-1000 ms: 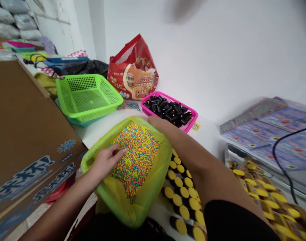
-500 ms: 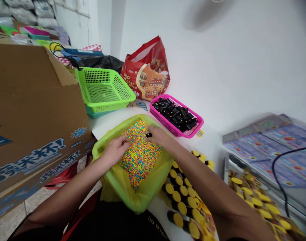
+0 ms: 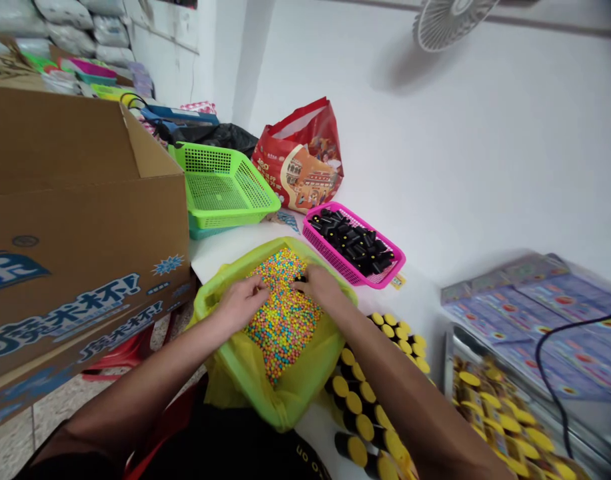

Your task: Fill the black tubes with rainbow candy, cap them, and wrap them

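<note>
A green tray lined with a yellow plastic bag (image 3: 280,380) holds a heap of tiny multicoloured beads (image 3: 283,320). My left hand (image 3: 240,303) rests on the beads, fingers curled into them. My right hand (image 3: 320,287) sits at the far side of the heap, and a small black tube (image 3: 299,280) shows at its fingertips, partly hidden. Just beyond it stands a pink mesh basket (image 3: 330,250) full of black tubes with yellow dots. Further black tubes with yellow ends (image 3: 358,407) lie in rows on the table beside the tray.
A large cardboard box (image 3: 75,227) stands to the left. Behind the tray are a green mesh basket (image 3: 220,190) on a teal one, and a red printed bag (image 3: 300,160). Printed packaging sheets (image 3: 540,320) and a black cable (image 3: 550,373) lie to the right.
My hands have drawn closer together over the beads. The black tube has stayed at my right fingertips. The view has tilted upward, bringing a wall fan into sight.
</note>
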Motion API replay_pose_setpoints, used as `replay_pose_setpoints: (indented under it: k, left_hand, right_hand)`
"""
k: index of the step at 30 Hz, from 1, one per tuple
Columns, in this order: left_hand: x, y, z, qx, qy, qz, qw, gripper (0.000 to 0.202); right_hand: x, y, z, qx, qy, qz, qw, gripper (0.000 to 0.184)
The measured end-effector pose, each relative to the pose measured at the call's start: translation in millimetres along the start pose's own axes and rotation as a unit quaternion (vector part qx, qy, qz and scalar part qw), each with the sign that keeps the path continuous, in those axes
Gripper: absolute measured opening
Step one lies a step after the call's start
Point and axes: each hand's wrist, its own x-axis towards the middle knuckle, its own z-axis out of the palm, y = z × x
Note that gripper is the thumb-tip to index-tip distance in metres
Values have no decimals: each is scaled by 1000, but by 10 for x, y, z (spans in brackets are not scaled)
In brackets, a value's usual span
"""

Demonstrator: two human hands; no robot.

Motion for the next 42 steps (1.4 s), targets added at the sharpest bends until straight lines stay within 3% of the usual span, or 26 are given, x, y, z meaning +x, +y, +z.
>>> replay_pose_setpoints:
  k: [5, 12, 19, 22, 27, 33, 37, 42]
  left_hand:
    - [7, -6, 18, 3, -9, 12, 1000, 21]
    - [8, -39, 7, -23, -3, 12, 1000, 23]
    - [7, -75, -2, -32, -4, 32, 999, 24]
    - [-21, -47, 34, 5, -12, 72, 997, 19]
    - [-136, 102, 179, 81, -7, 172, 982, 5]
    - [-230, 300, 371, 109, 0, 269, 957, 28]
    - [-255, 292, 403, 124, -1, 242, 962, 35]
    - [-239, 173, 379, 138, 23, 153, 978, 27]
  right_hand:
    - [35, -45, 10, -15, -13, -35, 999, 23]
    - [120, -257, -27, -4, 25, -64, 998, 10]
    - [-318, -189, -118, 61, 101, -42, 992, 16]
    - [-593, -109, -98, 154, 182, -80, 968, 18]
    - [-1010, -72, -131, 260, 304, -195, 895, 17]
    - [-1344, -144, -187, 250, 349, -240, 871, 25]
    - [-1433, -123, -143, 217, 354, -237, 878, 28]
    - [-1375, -48, -161, 128, 239, -197, 942, 18]
